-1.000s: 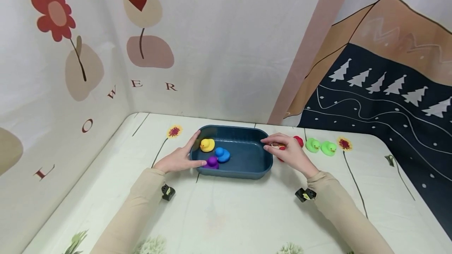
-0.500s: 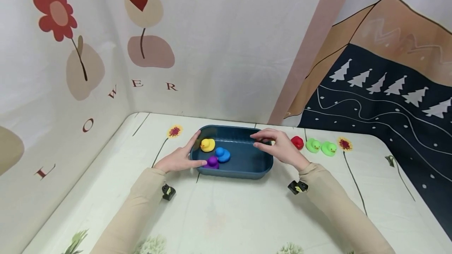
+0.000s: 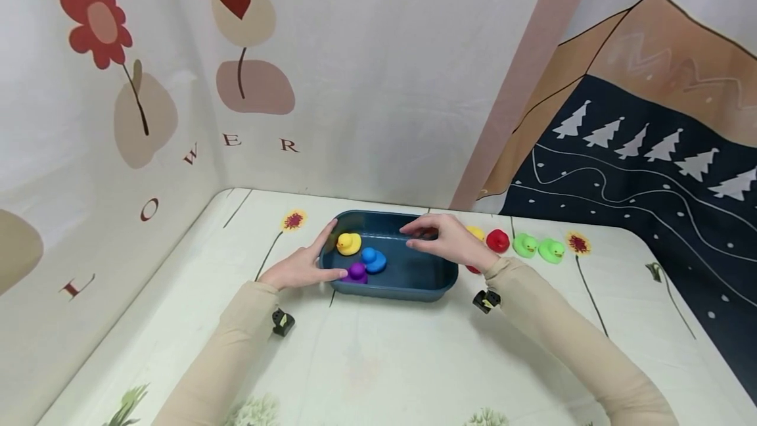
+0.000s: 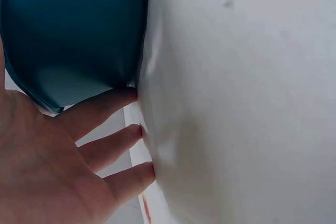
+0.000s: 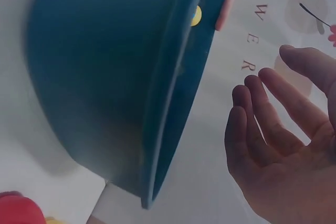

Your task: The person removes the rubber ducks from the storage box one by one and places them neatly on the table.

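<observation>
A dark blue tray (image 3: 384, 292) sits near the back of the table. In its left half are a yellow rubber duck (image 3: 350, 243), a blue rubber duck (image 3: 374, 260) and a purple rubber duck (image 3: 357, 273). My left hand (image 3: 298, 269) spans the tray's left end, thumb at the front rim beside the purple duck. The left wrist view shows this hand's fingers (image 4: 113, 147) spread and nearly straight against the tray's outside and the cloth. Over the tray's right half hovers my right hand (image 3: 447, 240); the right wrist view shows its palm holding nothing, fingers (image 5: 273, 129) slightly bent.
Right of the tray stand a red duck (image 3: 498, 240) and two green ducks (image 3: 525, 245). Another yellow one (image 3: 476, 233) and a red thing (image 3: 473, 269) are partly covered by my right hand. A printed cloth wall (image 3: 367, 84) rises behind the table.
My right hand has moved left, from beside the tray's right end to above its inside, uncovering more of the red duck. The left hand and the ducks in the tray stay put.
</observation>
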